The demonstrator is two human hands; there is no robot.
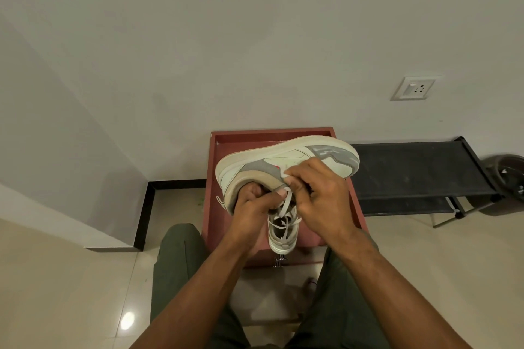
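Clasping sneaker (286, 156) sideways in left hand (249, 207), 9 o'clock, for lacing access; pinching lace (286, 202) in right hand (320, 195).

A home: tiled floor (71, 278), wall socket (413, 88), low shoe rack (411, 170) (black).

Olive-green trousers (179, 263) (plain, softly creased); both forearms (208, 283) bare.
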